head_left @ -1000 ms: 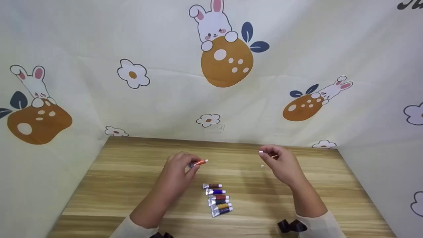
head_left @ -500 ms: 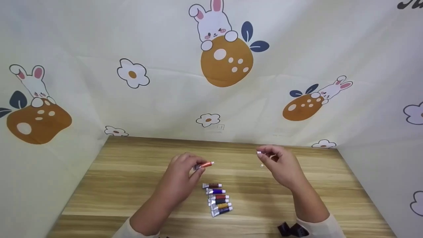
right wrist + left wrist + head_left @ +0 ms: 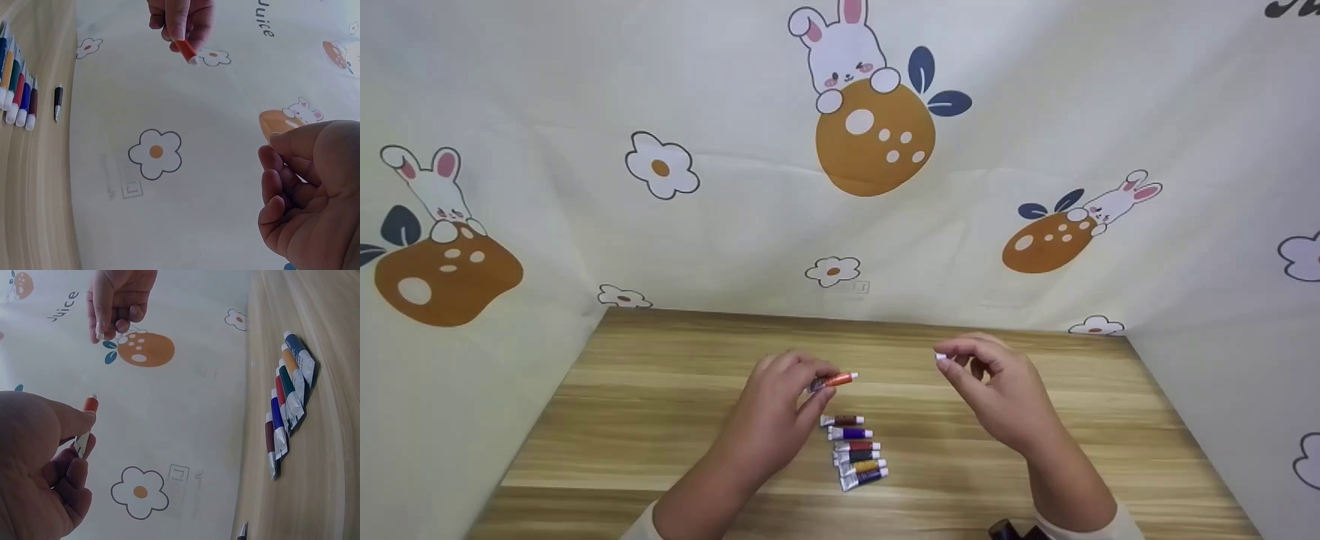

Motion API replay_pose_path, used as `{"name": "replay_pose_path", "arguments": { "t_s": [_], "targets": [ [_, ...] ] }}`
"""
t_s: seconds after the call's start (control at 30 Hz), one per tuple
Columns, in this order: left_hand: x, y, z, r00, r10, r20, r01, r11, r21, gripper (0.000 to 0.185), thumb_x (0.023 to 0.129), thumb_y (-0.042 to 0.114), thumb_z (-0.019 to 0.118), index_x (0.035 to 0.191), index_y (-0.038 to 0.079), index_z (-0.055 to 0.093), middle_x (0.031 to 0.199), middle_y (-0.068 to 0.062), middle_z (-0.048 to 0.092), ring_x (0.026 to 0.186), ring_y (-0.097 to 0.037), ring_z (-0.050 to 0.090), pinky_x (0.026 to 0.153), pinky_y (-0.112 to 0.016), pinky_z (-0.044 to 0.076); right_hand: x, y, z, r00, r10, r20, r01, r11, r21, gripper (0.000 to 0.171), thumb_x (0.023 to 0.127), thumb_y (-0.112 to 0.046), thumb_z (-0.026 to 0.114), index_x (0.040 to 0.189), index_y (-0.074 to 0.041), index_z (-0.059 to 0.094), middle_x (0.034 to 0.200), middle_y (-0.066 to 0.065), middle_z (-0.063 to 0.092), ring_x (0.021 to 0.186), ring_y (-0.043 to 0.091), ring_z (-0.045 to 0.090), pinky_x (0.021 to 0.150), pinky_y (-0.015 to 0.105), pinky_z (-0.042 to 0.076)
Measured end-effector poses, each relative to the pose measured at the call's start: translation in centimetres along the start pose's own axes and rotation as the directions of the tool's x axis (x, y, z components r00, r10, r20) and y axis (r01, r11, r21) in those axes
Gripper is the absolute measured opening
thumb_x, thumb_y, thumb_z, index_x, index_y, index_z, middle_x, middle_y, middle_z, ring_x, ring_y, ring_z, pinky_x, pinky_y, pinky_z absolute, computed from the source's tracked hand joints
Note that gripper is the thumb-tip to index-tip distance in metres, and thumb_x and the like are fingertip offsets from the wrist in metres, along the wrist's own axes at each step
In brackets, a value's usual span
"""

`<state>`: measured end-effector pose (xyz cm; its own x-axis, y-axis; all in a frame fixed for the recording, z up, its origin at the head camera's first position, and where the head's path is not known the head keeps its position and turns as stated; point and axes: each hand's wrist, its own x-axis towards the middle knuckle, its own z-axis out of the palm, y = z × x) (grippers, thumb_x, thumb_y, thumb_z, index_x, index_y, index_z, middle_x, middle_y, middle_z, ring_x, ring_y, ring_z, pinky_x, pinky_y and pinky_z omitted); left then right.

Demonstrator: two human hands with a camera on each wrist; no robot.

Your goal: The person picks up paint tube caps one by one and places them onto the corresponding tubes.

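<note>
My left hand pinches a small orange paint tube between thumb and fingers, its narrow white tip pointing right. In the left wrist view the orange tube stands nearly upright above the table. Across from it, my right hand pinches a small white cap between thumb and index finger; in the right wrist view the fingers hide the cap. A gap separates cap and tube tip. Below the hands lies a column of paint tubes, from a brown tube at the back to a dark blue tube in front.
Violet, red, dark green and yellow tubes lie between these two, some overlapping. A black pen lies on the wooden table. Printed cloth hangs behind and at both sides.
My left hand has moved right and slightly toward me with the orange tube. The right hand has shifted a little left and down with the cap, covering a small white piece seen on the table earlier.
</note>
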<state>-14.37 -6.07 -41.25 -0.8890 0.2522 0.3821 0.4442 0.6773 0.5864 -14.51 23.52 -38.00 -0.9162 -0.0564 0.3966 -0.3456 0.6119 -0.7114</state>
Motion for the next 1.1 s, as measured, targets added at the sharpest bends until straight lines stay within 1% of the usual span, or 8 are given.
{"name": "replay_pose_path", "arguments": {
  "t_s": [0.17,0.43,0.63,0.77,0.87,0.93,1.0,1.1],
  "targets": [
    [-0.4,0.6,-0.3,0.999,0.036,-0.017,-0.036,0.999,0.004,0.019,0.1,0.034,0.075,0.119,0.03,0.076,0.116,0.017,0.072,0.117,-0.012,0.06,0.102,-0.041,0.054,-0.7,-0.9,0.0,0.999,-0.052,-0.006,0.052,0.999,-0.014,0.019,0.096,-0.011,0.08,0.105,-0.028,0.082,0.095,-0.006,0.075,0.082,0.006,0.062,0.07,0.021,0.05],
    [-1.1,1.8,-0.7,0.993,0.113,-0.035,-0.113,0.994,0.014,0.019,0.101,0.036,0.074,0.119,0.03,0.076,0.115,0.019,0.071,0.116,-0.009,0.06,0.104,-0.039,0.053,-1.7,-2.3,0.0,0.993,-0.117,-0.01,0.116,0.992,-0.045,0.024,0.095,-0.011,0.082,0.104,-0.033,0.081,0.094,-0.021,0.071,0.084,0.004,0.062,0.072,0.023,0.051],
    [-1.5,2.5,-1.0,0.989,0.14,-0.038,-0.139,0.99,0.019,0.018,0.1,0.035,0.075,0.118,0.031,0.075,0.115,0.02,0.07,0.114,-0.006,0.059,0.101,-0.038,0.052,-2.5,-3.1,0.0,0.983,-0.182,-0.001,0.182,0.982,-0.043,0.026,0.094,-0.011,0.082,0.105,-0.034,0.08,0.097,-0.02,0.073,0.084,0.004,0.062,0.072,0.023,0.05],
    [-1.7,2.7,-1.1,0.983,0.175,-0.053,-0.174,0.984,0.019,0.017,0.1,0.034,0.075,0.117,0.031,0.075,0.113,0.022,0.069,0.112,-0.004,0.059,0.101,-0.036,0.05,-2.9,-3.6,0.1,0.973,-0.232,0.009,0.232,0.972,-0.025,0.026,0.094,-0.012,0.082,0.106,-0.035,0.08,0.101,-0.021,0.074,0.085,0.003,0.062,0.072,0.024,0.052],
    [-1.9,2.8,-1.0,0.972,0.219,-0.086,-0.217,0.976,0.029,0.015,0.1,0.032,0.076,0.115,0.031,0.076,0.111,0.022,0.069,0.109,-0.004,0.058,0.097,-0.032,0.05,-3.2,-3.8,0.2,0.965,-0.26,0.017,0.26,0.965,-0.01,0.026,0.094,-0.012,0.083,0.106,-0.035,0.08,0.103,-0.022,0.075,0.087,0.005,0.064,0.072,0.024,0.054],
    [-2.1,3.0,-1.0,0.956,0.266,-0.127,-0.264,0.964,0.029,0.015,0.098,0.028,0.079,0.113,0.03,0.077,0.109,0.021,0.069,0.106,-0.004,0.058,0.092,-0.03,0.05,-3.4,-3.9,0.3,0.959,-0.282,0.016,0.282,0.959,-0.011,0.026,0.093,-0.012,0.084,0.105,-0.035,0.08,0.104,-0.022,0.075,0.087,0.004,0.064,0.072,0.025,0.054],
    [-2.2,3.1,-0.9,0.939,0.305,-0.158,-0.303,0.952,0.036,0.016,0.097,0.025,0.081,0.112,0.029,0.077,0.108,0.02,0.069,0.105,-0.004,0.059,0.092,-0.03,0.05,-3.5,-3.9,0.5,0.952,-0.307,0.011,0.307,0.952,-0.016,0.026,0.092,-0.012,0.085,0.105,-0.034,0.081,0.104,-0.021,0.076,0.087,0.005,0.065,0.072,0.025,0.054],
    [-2.4,3.2,-0.9,0.923,0.342,-0.178,-0.342,0.939,0.035,0.02,0.094,0.023,0.084,0.111,0.029,0.076,0.108,0.019,0.068,0.107,-0.005,0.06,0.094,-0.031,0.051,-3.6,-3.9,0.7,0.943,-0.332,0.011,0.332,0.943,-0.012,0.027,0.09,-0.011,0.086,0.105,-0.034,0.081,0.103,-0.019,0.076,0.085,0.003,0.064,0.071,0.025,0.053]
  ]
}}
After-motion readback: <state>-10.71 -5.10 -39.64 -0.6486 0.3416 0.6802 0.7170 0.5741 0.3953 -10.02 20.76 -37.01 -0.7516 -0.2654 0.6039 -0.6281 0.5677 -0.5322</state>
